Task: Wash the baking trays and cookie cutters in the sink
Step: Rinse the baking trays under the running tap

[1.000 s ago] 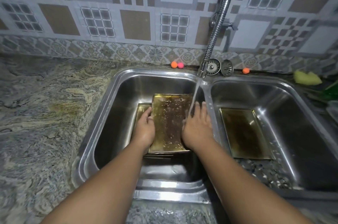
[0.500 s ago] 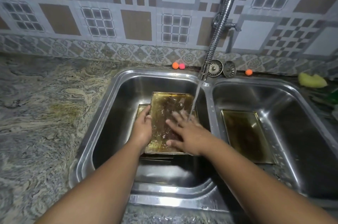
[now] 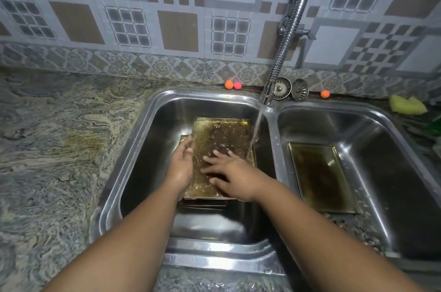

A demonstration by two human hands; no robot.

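Note:
A golden baking tray [image 3: 223,135] lies in the left sink basin [image 3: 152,148], on top of other trays whose edges show beneath it. Water from the tap [image 3: 266,94] runs onto its right side. My left hand [image 3: 182,164] grips the tray's left edge, thumb over the rim. My right hand [image 3: 230,172] lies flat on the wet tray surface with fingers spread. A second golden tray [image 3: 322,174] lies in the right basin [image 3: 405,172]. Small metal pieces [image 3: 353,225], perhaps cookie cutters, lie in front of it, too blurred to tell.
Two sink strainers [image 3: 290,88] stand on the ledge behind the tap. Small orange and pink balls [image 3: 232,85] and another orange ball [image 3: 325,93] sit by the wall. A yellow sponge [image 3: 406,105] lies at the right. The stone counter [image 3: 59,148] spreads to the left.
My right hand moved from the tray's right edge onto its surface and slid leftward across it. My left hand has kept its hold on the left edge.

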